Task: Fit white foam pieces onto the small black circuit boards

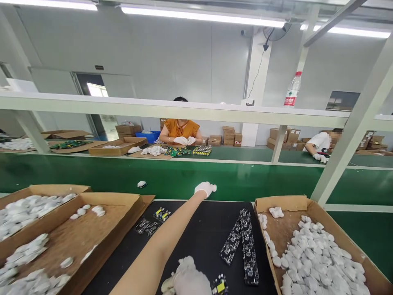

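Note:
My left arm reaches forward across the black mat (202, 225). My left hand (205, 189), in a white glove, is at the near edge of the green conveyor belt (245, 180) with its fingers curled closed; whatever they might hold is hidden. Low in the view, my right hand (190, 276), gloved too, has bent fingers and is cut off by the lower edge. Just right of it is a small circuit board with a yellow part (220, 285); whether the hand grips it is unclear. Black board strips (248, 246) lie farther right on the mat, and small boards (161, 214) lie left.
Cardboard trays of white wrapped pieces stand at left (113, 200) and right (281, 203). A white piece (141, 184) lies on the belt. A frame post (346, 127) rises at right. Across the belt sit a person in orange (181, 129) and another in white (319, 143).

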The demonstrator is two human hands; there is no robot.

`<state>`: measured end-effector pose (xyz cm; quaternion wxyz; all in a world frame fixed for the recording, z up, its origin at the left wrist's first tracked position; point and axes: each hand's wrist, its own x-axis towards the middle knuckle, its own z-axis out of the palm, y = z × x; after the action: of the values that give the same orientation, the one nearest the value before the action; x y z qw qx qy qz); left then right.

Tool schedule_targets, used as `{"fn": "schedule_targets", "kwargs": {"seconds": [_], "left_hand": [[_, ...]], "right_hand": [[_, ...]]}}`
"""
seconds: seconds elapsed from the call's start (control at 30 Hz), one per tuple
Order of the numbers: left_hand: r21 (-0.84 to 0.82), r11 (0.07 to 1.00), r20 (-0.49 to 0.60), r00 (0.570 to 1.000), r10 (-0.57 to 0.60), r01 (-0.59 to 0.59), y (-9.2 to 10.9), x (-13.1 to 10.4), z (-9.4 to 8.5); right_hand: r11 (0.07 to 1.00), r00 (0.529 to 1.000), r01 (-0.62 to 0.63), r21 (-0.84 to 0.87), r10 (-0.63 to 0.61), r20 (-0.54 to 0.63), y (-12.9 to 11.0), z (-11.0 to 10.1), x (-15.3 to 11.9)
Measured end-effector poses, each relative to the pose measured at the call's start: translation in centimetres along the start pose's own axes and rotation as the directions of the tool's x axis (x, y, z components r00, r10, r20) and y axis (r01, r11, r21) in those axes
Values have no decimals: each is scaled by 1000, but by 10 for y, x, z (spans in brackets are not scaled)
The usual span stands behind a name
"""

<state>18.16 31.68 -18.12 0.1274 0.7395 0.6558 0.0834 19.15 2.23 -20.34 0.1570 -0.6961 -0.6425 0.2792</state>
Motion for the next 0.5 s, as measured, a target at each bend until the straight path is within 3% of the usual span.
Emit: {"fn": "schedule_targets", "kwargs": {"seconds": [0.07,0.1,0.17,0.3,0.4,0.5], "left_hand": [[24,997,18,997,-73,72,-13,-3,-5],[34,994,25,994,-105,104,-20,-4,-9],[46,987,39,987,-155,153,-35,-7,-18],[38,985,86,981,-173,170,-64,-16,-31],[3,994,112,988,-107,107,-80,-27,-30],[-14,999,59,997,-50,51,-87,-40,-25]], "right_hand": [[991,987,122,-55,-115,114,-8,-13,-9],[970,964,243,-21,-239,112,-10,-21,-14],[938,935,344,42,-346,79,-12,-35,-26],[940,942,331,83,-335,37,-13,-47,-38],[927,929,365,89,-369,31,-13,-46,-39],[923,924,378,67,-381,32,-11,-43,-37]]}}
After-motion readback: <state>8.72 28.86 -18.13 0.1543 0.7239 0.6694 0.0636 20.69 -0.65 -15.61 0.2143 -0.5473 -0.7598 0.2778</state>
